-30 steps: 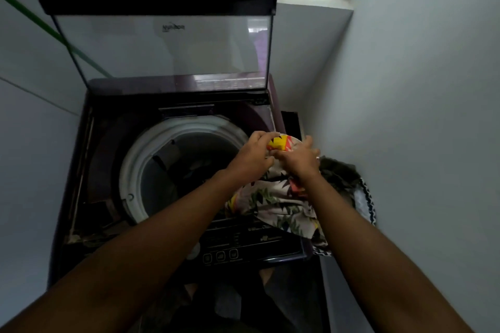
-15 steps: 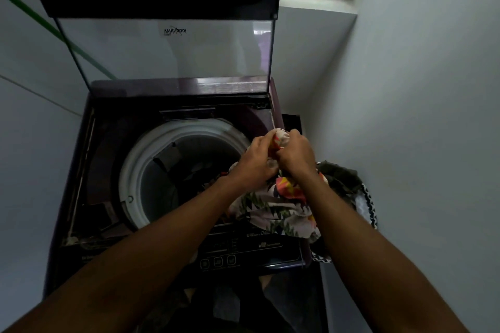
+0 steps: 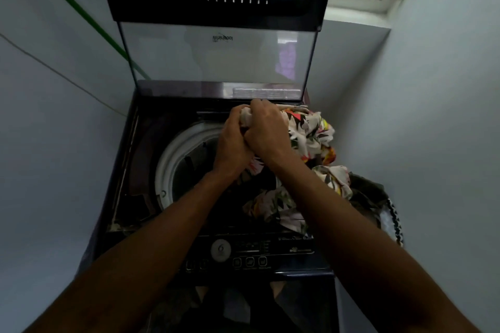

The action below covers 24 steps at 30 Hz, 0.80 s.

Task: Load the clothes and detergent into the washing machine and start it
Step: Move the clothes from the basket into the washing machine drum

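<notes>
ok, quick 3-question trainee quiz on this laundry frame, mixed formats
1. True or false: the washing machine lid is closed.
2. What do both hands grip? A) detergent bottle B) floral garment C) towel
3. Fill in: the laundry basket sits to the machine's ____.

Key: 1 false, it stands open. 2 B, left hand and right hand bunch it above the drum. 3 right.

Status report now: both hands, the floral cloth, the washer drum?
Left hand and right hand grip floral garment. Garment above drum, not inside. Lid open.
</notes>
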Each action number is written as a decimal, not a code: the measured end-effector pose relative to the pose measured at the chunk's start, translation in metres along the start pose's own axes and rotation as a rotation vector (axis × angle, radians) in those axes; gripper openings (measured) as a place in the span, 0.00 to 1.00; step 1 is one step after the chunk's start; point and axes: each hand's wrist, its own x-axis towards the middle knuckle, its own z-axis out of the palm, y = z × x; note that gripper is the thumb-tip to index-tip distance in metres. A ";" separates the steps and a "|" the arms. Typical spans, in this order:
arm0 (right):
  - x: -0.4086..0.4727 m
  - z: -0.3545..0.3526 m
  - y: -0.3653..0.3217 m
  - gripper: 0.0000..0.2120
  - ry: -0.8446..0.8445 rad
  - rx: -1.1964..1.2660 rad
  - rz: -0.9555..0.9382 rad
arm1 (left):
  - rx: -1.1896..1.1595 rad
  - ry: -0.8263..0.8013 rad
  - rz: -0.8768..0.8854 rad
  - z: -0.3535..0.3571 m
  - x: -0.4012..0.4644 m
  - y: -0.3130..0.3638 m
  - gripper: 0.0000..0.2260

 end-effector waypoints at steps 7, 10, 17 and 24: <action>-0.001 0.056 -0.036 0.09 -0.159 0.294 -0.062 | 0.169 0.113 -0.086 -0.059 -0.009 -0.032 0.11; -0.005 0.080 -0.041 0.09 -0.225 0.332 -0.052 | 0.254 0.127 -0.161 -0.072 -0.016 -0.051 0.10; -0.023 0.135 -0.011 0.21 -0.637 0.264 0.149 | 0.534 -0.298 -0.498 -0.088 -0.026 -0.096 0.24; -0.032 0.124 0.028 0.23 -0.541 0.176 0.204 | 0.381 -0.479 -0.463 -0.070 -0.026 -0.093 0.20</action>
